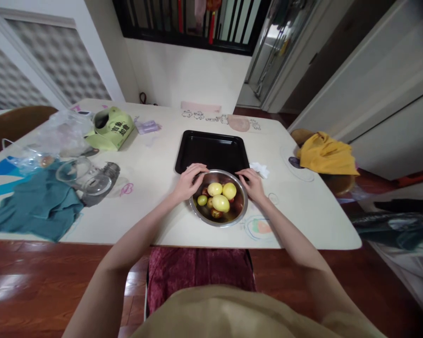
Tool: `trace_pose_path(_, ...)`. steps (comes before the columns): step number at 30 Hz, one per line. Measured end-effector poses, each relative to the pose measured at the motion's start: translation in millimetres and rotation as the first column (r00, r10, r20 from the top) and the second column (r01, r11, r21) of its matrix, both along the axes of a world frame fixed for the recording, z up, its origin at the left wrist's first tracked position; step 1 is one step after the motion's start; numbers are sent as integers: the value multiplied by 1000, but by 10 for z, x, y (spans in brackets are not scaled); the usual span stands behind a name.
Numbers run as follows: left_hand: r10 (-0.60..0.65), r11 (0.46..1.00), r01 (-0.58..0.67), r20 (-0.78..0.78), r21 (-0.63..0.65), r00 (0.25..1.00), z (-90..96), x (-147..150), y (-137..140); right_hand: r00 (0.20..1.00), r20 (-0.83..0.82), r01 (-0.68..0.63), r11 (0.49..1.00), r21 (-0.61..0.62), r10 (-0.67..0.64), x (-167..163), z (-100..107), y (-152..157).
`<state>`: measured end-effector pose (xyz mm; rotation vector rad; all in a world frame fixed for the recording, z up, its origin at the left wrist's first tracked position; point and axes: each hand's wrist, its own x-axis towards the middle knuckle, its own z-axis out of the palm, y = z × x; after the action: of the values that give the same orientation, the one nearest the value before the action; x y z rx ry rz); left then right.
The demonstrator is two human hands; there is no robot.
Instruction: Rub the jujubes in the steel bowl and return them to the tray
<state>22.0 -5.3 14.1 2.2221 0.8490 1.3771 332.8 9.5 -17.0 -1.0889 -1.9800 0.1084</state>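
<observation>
A round steel bowl point(218, 222) stands near the table's front edge and holds yellow lemon-like fruits point(220, 203), a small green fruit point(202, 200) and several reddish-brown fruits point(216, 213). At the bowl's far left rim rests my left hand point(190, 180), fingers stretched forward to the near edge of a black rectangular tray point(211, 148). My right hand point(251, 182) lies at the far right rim, fingers extended toward the tray's near right corner. Both hands are open. Whether the fingertips touch the tray or only the bowl, I cannot tell.
On the left are a teal cloth point(38, 202), a clear glass jug point(91, 178), plastic bags point(61, 134) and a green paper package point(114, 129). A crumpled white tissue point(260, 169) lies right of the tray. A yellow cloth point(326, 154) hangs over a chair at the right.
</observation>
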Motion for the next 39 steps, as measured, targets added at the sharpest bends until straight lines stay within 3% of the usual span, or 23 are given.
trace_pose_path(8,9,1000,-9,-16,2,1000,-26,7,12,996,-82,37,999,4,-36,-15,109,-93)
trace_pose_path(12,21,1000,-20,-40,18,999,-10,0,5,993,-120,-18,984,-176,-4,-22,164,-174)
trace_pose_path(15,70,997,-66,-105,45,992,-10,-64,52,986,-165,-88,926,-368,28,-14,221,-222)
trace_pose_path(18,149,988,-140,-188,63,971,-67,-168,163,976,-197,-184,818,-545,88,-5,280,-265)
trace_pose_path(22,162,986,-168,-263,-1,951,-212,-269,312,935,-295,-353,604,-714,198,-8,296,-320)
trace_pose_path(25,116,986,-150,-347,-74,931,-275,-278,348,913,-380,-405,418,-813,147,-21,265,-351)
trace_pose_path(27,84,984,-140,-398,-112,914,-269,-267,336,900,-428,-430,338,-837,84,-45,243,-362)
trace_pose_path(28,76,982,-141,-414,-128,907,-254,-260,324,887,-459,-447,335,-830,45,-65,233,-364)
trace_pose_path(32,95,967,-188,-440,-174,893,-197,-235,273,811,-573,-488,406,-773,-116,-175,197,-377)
trace_pose_path(35,109,955,-210,-412,-210,905,-208,-221,251,802,-569,-468,403,-786,-179,-224,204,-416)
trace_pose_path(39,132,948,-216,-328,-234,936,-255,-203,247,789,-562,-413,462,-785,-248,-163,366,-405)
